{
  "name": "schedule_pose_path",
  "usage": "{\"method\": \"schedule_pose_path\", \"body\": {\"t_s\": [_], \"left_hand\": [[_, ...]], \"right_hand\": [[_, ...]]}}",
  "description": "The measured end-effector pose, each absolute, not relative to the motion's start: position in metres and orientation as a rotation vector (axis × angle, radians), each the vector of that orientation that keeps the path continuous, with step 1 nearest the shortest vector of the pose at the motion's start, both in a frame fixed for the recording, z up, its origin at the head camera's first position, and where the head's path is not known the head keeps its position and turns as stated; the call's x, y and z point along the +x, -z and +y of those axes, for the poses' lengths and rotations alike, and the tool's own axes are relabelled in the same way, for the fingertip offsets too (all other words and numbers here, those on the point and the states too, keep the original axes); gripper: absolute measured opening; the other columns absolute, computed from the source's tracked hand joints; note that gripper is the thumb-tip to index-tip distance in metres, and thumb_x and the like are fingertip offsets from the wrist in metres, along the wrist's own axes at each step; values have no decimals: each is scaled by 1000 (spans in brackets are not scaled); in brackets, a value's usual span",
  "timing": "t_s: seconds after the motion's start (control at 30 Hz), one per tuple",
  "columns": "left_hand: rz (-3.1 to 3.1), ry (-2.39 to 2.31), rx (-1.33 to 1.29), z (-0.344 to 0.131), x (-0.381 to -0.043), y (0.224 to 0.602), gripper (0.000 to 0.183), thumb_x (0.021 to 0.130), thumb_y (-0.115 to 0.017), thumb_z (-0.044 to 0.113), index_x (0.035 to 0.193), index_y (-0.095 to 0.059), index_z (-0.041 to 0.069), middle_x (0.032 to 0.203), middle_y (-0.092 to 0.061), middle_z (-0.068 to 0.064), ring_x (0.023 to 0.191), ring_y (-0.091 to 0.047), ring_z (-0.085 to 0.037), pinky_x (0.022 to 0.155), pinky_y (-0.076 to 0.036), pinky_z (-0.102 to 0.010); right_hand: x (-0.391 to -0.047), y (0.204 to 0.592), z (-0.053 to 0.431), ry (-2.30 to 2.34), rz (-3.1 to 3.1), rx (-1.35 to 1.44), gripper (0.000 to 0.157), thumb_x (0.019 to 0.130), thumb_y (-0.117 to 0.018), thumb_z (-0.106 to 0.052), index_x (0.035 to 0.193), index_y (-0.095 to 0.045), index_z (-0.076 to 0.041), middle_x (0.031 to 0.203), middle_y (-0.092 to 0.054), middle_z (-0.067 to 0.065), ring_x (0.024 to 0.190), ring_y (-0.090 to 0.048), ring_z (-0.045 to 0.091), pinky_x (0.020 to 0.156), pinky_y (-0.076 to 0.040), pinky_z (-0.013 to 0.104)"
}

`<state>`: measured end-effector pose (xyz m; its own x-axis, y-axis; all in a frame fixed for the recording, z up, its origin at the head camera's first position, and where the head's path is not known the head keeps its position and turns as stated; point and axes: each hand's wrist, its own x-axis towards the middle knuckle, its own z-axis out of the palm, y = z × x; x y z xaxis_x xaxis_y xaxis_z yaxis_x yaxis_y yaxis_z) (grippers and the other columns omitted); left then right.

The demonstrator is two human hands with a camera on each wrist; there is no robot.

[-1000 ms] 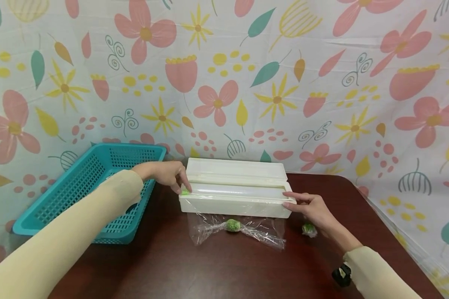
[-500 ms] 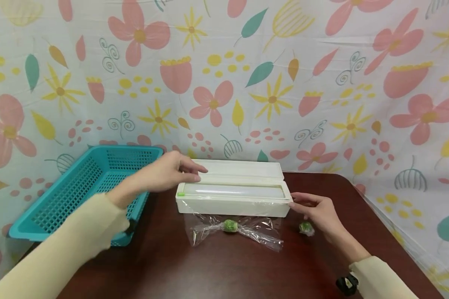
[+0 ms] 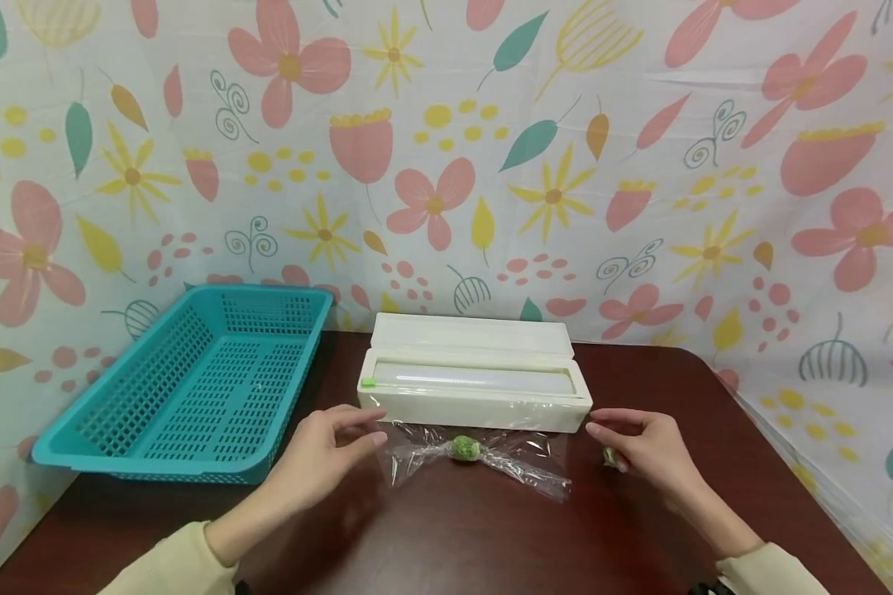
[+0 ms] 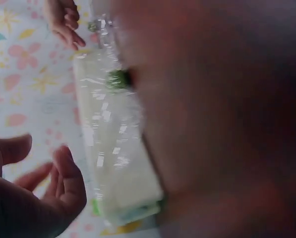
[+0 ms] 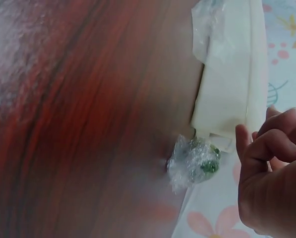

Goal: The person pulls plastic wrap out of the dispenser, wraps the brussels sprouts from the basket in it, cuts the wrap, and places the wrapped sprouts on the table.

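A white cling film dispenser (image 3: 475, 411) stands lid-up, with the film roll (image 3: 476, 378) visible inside and a green slide cutter (image 3: 368, 383) at the left end of its front rim. Clear film (image 3: 517, 454) hangs down its front onto the table. On the film lies a small round green vegetable (image 3: 465, 449), wrapped in plastic twisted out on both sides. My left hand (image 3: 314, 456) hovers at the film's left edge, thumb and forefinger apart. My right hand (image 3: 646, 450) is by the box's right front corner, fingers loosely bent, partly hiding a second film-wrapped green vegetable (image 5: 209, 166).
A turquoise perforated basket (image 3: 216, 397) sits at the left of the dark red-brown table (image 3: 476, 545). Close behind the box hangs a white curtain (image 3: 446, 124) with flowers and leaves on it.
My left hand has left the cutter end of the box, lifted, and come down toward me beside the film's left edge. My right hand has slipped off the box's right end, slightly lower.
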<state>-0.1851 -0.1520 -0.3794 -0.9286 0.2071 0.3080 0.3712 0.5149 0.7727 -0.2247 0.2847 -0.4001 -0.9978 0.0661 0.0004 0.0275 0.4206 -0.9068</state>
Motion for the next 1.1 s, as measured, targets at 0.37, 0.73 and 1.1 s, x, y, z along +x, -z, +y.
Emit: {"method": "schedule_pose_path", "body": {"t_s": [0.37, 0.73, 1.1], "left_hand": [[-2616, 1554, -23, -153, -197, 401, 39, 98, -76, 15, 132, -70, -1, 98, -72, -11, 60, -64, -21, 55, -55, -34], [-2378, 2036, 297, -144, -218, 404, 35, 101, -73, 17, 130, -71, -2, 89, -68, -16, 63, -60, -19, 50, -45, -25], [-2151, 2225, 434, -131, -230, 407, 25, 94, -81, 15, 111, -75, -2, 88, -70, -11, 61, -52, -14, 48, -40, -21]], "right_hand": [[-233, 409, 270, -1647, -2643, -87, 42, 94, -83, -24, 122, -74, 4, 52, -45, -3, 45, -39, 11, 44, -36, 25], [-235, 407, 254, -1723, -2536, -172, 41, 94, -83, -25, 118, -75, 7, 48, -39, -6, 42, -33, 10, 43, -31, 25], [-234, 402, 247, -1755, -2510, -186, 33, 95, -82, -21, 112, -76, 7, 58, -51, -1, 44, -36, 9, 43, -30, 24]]}}
